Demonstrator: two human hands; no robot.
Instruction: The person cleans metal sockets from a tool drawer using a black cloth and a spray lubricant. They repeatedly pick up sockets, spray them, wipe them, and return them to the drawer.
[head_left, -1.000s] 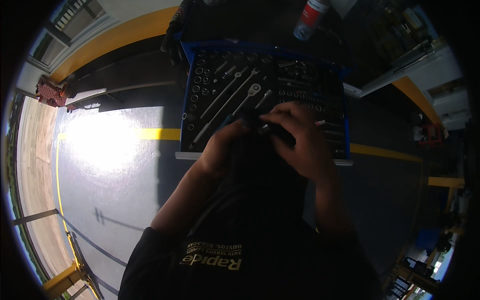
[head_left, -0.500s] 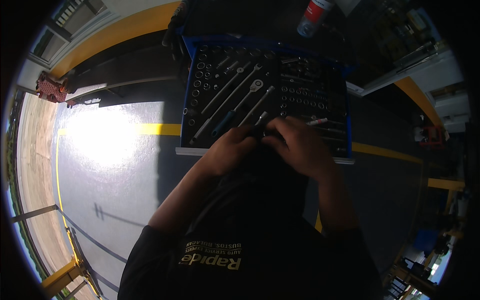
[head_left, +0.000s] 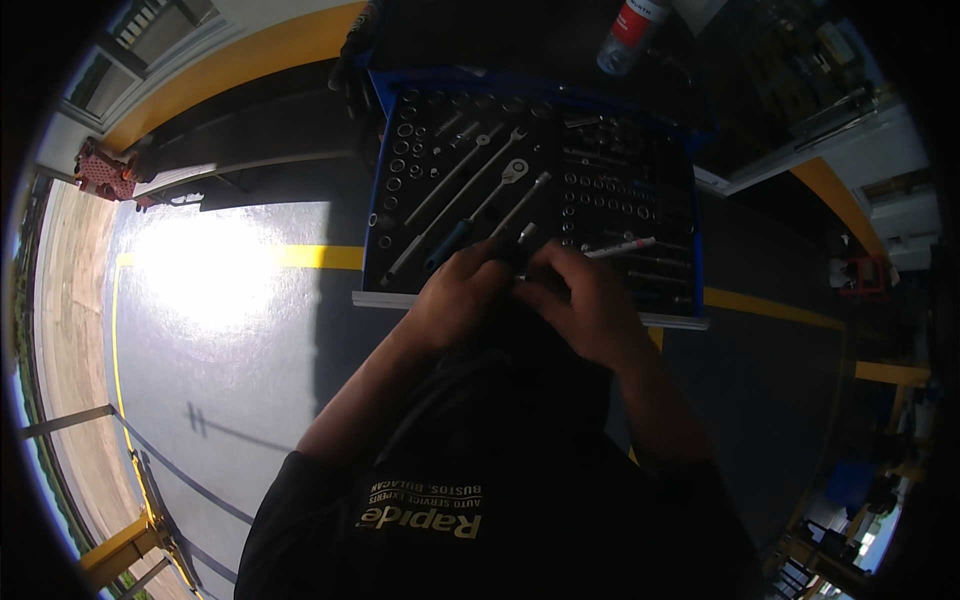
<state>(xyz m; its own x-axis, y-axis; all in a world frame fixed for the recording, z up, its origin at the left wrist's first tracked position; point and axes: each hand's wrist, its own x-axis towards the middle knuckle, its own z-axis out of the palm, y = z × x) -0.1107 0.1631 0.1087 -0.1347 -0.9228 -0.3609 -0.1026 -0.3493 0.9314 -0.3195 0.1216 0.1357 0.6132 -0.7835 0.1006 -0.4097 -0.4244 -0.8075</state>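
Observation:
My left hand [head_left: 462,292] and my right hand [head_left: 588,303] are close together over the front edge of an open tool drawer [head_left: 530,301]. Fingers on both are curled and pinched around something dark, too shadowed to name. Just beyond the fingertips a small silver metal end [head_left: 527,232] shows; whether it belongs to the held thing I cannot tell. Past my left hand lie a blue-handled ratchet [head_left: 512,173], a combination wrench [head_left: 517,133] and long bars in black foam. A white marker-like pen [head_left: 625,246] shows beside my right hand, one end near its knuckles.
Sockets [head_left: 404,130] line the drawer's left side, and smaller ones [head_left: 610,183] sit in rows at the right. A bottle with a red label [head_left: 630,36] stands on the cabinet top. Yellow lines [head_left: 320,257] cross the grey floor, with bright sun glare at left.
My right hand has shifted slightly left and toward me, so more of the white pen shows. My left hand has barely moved, its fingers still curled.

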